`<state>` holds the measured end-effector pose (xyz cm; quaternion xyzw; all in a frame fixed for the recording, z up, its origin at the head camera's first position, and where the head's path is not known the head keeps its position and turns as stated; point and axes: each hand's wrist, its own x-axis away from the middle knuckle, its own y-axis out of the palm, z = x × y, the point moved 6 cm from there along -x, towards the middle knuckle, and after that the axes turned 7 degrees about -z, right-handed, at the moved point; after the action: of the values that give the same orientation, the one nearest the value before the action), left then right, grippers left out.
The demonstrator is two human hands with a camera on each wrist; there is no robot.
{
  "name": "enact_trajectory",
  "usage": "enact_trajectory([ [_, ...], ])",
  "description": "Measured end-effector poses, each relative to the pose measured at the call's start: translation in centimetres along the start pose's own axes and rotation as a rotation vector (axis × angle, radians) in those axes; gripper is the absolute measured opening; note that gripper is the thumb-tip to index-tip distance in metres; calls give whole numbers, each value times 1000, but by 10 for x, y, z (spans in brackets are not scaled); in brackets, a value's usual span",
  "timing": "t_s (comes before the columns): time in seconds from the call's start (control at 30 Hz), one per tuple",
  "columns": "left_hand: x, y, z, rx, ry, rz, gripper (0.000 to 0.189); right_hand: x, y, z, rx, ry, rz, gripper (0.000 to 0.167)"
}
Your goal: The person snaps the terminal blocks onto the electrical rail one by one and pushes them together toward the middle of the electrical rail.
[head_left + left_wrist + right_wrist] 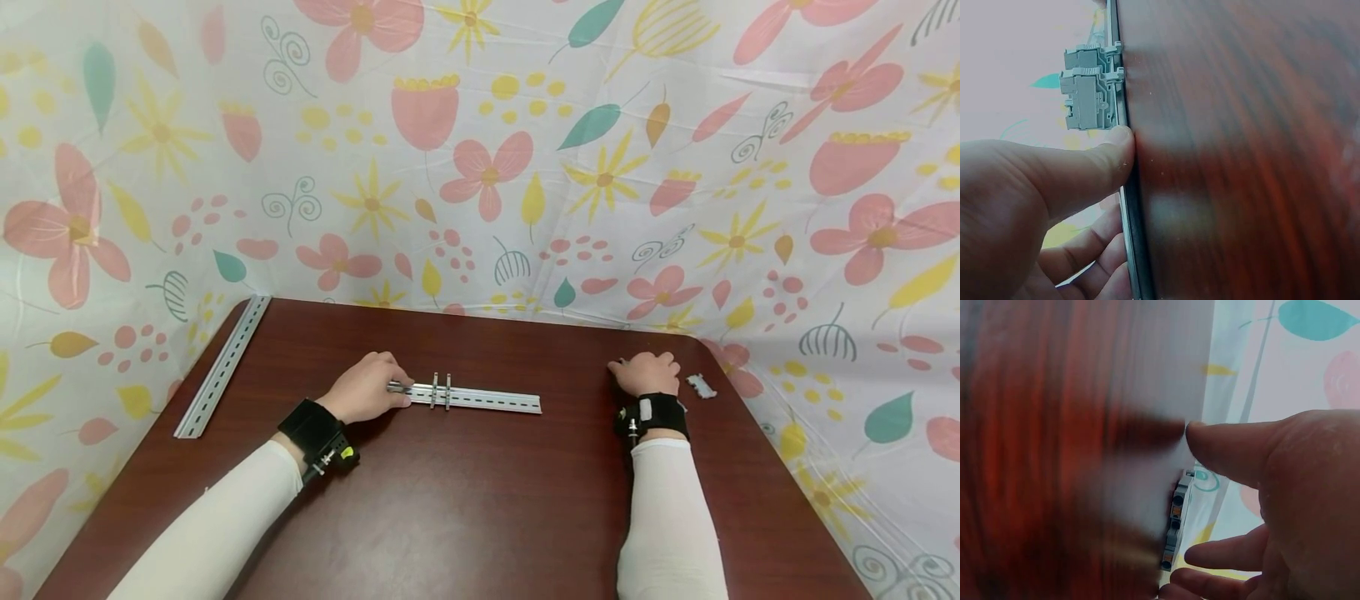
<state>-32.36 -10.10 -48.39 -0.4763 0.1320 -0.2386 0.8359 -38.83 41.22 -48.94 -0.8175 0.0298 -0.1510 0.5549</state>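
Observation:
My left hand [366, 388] grips the left end of a short slotted metal DIN rail [495, 401], thumb along one edge and fingers on the far side. Two thin grey terminal blocks [1088, 100] are clipped across the rail, side by side just beyond the thumb. At the right of the table, my right hand [647, 373] is low over the surface with its thumb stretched out and fingers loosely bent. A grey terminal block with orange spots [1177, 519] lies on the table between the thumb and fingers in the right wrist view, and nothing is gripped there.
A longer slotted metal rail [222, 367] lies slanted along the table's left edge. Near the right edge, a pale grey terminal block [702, 386] lies flat beside the right hand. Behind the dark wooden table [480, 500] hangs a flowered curtain [495, 100].

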Motion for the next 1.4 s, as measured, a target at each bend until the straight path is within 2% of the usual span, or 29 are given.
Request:
enact_trajectory([
  [0.2,0,0,-1,6,-7,3,24,2,-1,0,5,3,-21,68],
  [0.43,0,0,0,10,-7,5,23,2,-1,1,24,-10,-27,63],
  [0.9,1,-1,3,6,3,4,24,-2,-2,1,36,-26,-20,63],
  [1.2,1,-2,3,0,3,7,24,-5,-2,4,-11,-28,-4,69],
  [1.4,2,-2,4,0,8,4,24,-2,-4,-5,-40,-60,34,70],
])
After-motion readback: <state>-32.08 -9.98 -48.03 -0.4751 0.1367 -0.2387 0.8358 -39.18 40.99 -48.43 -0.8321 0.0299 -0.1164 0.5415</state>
